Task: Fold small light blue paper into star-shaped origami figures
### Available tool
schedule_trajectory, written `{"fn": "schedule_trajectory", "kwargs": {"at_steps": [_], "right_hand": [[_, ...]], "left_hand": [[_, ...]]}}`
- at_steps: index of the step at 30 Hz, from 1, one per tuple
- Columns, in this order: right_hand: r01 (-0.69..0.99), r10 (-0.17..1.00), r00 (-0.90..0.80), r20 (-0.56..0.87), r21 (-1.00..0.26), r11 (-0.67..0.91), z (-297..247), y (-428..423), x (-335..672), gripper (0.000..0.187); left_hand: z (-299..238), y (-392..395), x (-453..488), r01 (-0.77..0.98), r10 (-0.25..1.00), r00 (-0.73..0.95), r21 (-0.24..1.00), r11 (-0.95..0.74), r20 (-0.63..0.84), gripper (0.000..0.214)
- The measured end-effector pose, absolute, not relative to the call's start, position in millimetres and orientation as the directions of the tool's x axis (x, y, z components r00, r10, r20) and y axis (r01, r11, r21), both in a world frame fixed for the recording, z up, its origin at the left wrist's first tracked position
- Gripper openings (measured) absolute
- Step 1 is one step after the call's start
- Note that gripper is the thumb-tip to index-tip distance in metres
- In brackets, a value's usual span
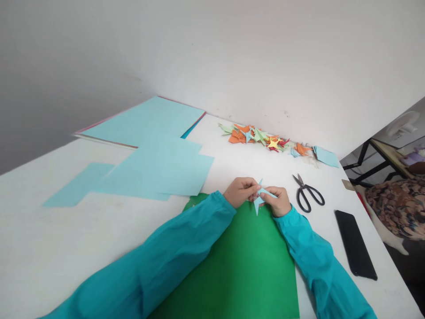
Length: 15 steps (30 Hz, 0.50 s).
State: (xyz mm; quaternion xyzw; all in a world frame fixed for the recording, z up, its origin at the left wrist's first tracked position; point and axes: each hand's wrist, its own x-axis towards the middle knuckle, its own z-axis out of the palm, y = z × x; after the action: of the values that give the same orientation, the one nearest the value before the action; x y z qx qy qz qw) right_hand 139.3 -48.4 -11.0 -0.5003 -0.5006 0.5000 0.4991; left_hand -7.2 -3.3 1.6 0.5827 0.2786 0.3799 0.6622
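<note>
A light blue paper star with long thin points is held up over the far end of a green sheet. My left hand pinches it from the left, the fingers closed near its middle. From the other side my right hand grips the same star, thumb on top of one point. The fingertips of both hands nearly meet and hide part of the star. Black-handled scissors lie partly spread to the right of my right hand.
Several light blue sheets overlap on the left, before a paper stack. Folded colored paper pieces line the wall, beside a small stack of blue paper. A black phone lies near the table's right edge. A patterned cloth is beyond it.
</note>
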Motion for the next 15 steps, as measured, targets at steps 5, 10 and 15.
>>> {"fn": "schedule_trajectory", "kwargs": {"at_steps": [5, 10, 15], "right_hand": [[-0.002, 1.000, -0.020, 0.000, -1.000, 0.000, -10.7, -48.8, 139.6, 0.017], [-0.002, 1.000, -0.015, 0.004, -1.000, 0.004, -10.9, -48.4, 139.2, 0.016], [0.006, 0.999, -0.039, 0.011, -1.000, 0.011, -9.4, -48.9, 139.7, 0.016]], "left_hand": [[0.8, -3.6, -6.4, -0.151, 0.829, 0.551, 0.988, -0.011, 0.093, 0.031], [0.2, -5.4, -4.5, -0.133, 0.841, 0.530, 0.990, -0.050, 0.114, 0.030], [0.2, -7.1, -3.8, -0.120, 0.843, 0.518, 0.988, -0.095, 0.143, 0.027]]}}
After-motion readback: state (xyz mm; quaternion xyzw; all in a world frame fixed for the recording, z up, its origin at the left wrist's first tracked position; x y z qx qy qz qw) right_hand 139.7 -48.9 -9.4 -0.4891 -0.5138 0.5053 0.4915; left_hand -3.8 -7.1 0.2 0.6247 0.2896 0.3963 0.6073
